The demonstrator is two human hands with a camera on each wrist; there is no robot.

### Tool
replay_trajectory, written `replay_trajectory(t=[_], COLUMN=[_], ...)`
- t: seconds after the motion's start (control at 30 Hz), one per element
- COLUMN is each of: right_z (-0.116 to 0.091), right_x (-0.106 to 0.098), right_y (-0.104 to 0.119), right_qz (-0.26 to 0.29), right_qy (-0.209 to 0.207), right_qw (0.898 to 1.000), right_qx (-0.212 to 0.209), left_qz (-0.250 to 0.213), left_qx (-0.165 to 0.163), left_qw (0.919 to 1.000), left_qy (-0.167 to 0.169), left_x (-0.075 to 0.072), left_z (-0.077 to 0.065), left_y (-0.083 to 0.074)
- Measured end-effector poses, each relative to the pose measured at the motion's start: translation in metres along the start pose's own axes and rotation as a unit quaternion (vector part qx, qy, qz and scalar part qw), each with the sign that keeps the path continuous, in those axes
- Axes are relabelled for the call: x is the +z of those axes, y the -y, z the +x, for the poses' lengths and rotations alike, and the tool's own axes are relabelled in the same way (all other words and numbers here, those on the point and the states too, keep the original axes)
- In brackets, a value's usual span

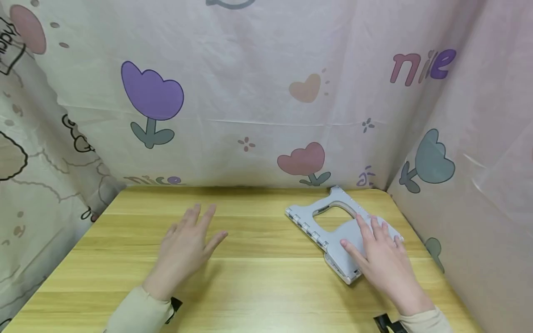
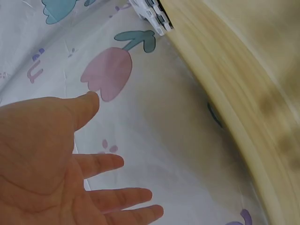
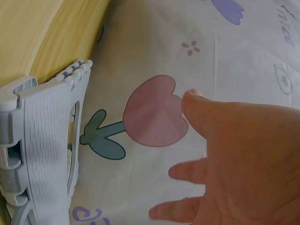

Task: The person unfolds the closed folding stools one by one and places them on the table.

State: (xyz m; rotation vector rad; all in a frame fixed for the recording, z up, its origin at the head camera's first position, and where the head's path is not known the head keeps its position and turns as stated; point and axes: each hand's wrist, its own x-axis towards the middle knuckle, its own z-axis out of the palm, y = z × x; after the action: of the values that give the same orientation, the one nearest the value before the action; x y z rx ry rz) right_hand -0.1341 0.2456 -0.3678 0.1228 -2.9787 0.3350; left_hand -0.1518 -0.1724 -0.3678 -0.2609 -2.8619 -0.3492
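**Folded step stool flat on the right, both hands spread and holding nothing**

Here's the pale grey plastic folding step stool (image 1: 333,239), lying at the right side of the desk (image 1: 250,286), set at a slant with one corner up near the back edge. It's collapsed, layers stacked one on another, which is probably why it rests so low and steady. The row of hinges (image 1: 306,229) runs along its left edge, facing the middle of the desk, and bare wood shows through the big opening in the panel.

And my right hand (image 1: 385,259) is over it! Palm down, fingers straight and fanned, thumb out wide across the near part of the panel. No grip there: the right wrist view shows thumb and fingers apart from the stool, so I'd call it a hover. The spread looks suited to covering a broad, flat surface rather than pinching an edge.

Over on the left, my left hand (image 1: 183,249) is just as loose, fingers extended, thumb stretched inward, nothing in it. It hangs above plain wood, well apart from the stool, likely because the stool lies on my right hand's side.

Behind it all, the flower-printed curtain (image 1: 245,78) closes off the back of the desk.
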Motion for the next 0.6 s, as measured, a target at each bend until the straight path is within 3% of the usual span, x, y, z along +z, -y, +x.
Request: replay_trajectory(t=[0.2,0.6], right_z=[0.000,-0.001], right_x=[-0.005,-0.010], right_y=[-0.011,-0.045], right_qz=[0.018,0.022], right_qy=[-0.006,0.003], right_qw=[1.000,0.998], right_qx=[0.016,0.054], left_qz=[0.007,0.011], left_qx=[0.055,0.128], left_qw=[0.9979,0.9914], left_qy=[-0.033,-0.027], left_x=[0.004,0.028], left_z=[0.011,0.041], left_y=[-0.010,-0.036])
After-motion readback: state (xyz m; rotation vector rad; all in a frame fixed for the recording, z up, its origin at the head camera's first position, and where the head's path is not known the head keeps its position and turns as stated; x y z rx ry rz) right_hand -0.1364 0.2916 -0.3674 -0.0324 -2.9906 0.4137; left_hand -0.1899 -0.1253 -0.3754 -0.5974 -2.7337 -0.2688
